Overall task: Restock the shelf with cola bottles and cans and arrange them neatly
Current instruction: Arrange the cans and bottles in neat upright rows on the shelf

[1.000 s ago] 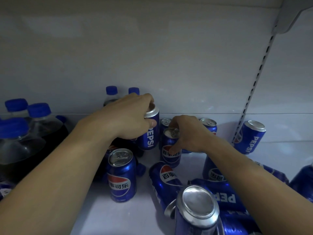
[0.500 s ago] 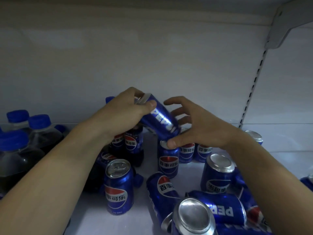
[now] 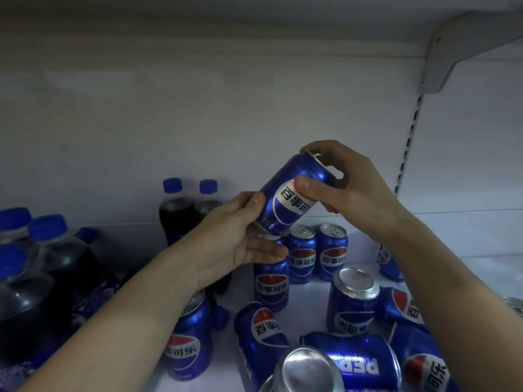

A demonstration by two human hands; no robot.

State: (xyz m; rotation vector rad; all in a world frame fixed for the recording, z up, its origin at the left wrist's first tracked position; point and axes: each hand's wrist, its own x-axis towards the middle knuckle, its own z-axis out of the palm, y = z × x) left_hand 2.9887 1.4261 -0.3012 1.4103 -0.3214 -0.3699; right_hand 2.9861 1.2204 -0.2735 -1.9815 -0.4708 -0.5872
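Blue-capped large bottles [image 3: 34,278]: dark cola, packed together well to the left of the left hand, beside its forearm.
Small bottles [image 3: 175,210]: we count two, upright against the back wall, just behind and to the left of the left hand.
Forearm can [image 3: 189,343]: upright, its top partly covered by the left forearm.
Left hand [image 3: 235,239]: grasping the lower end of the held can, with the thumb on the side wall and the fingers reaching beneath the base.
Held can [image 3: 294,193]: blue, tilted with its top end up and to the right. It is lifted clear of the shelf, between the two hands and above the standing cans.
Right hand [image 3: 348,188]: grasping the upper end of the held can, thumb laid across the label, fingers curled over the rim.
Standing cans [image 3: 302,256]: we see three upright. One is directly under the left hand's fingers, and two stand side by side behind it, below the right hand.
Inverted can [image 3: 352,304]: base upward and label upside down, below the right wrist.
Fallen cans [image 3: 260,332]: lying on their sides between the two forearms. We cannot count them all, since the right forearm covers some.
Shelf [image 3: 310,302]: white, showing between the cans beneath both hands.
Slotted upright [image 3: 407,154]: on the wall to the right of the right hand, with a bracket [image 3: 452,52] above it.
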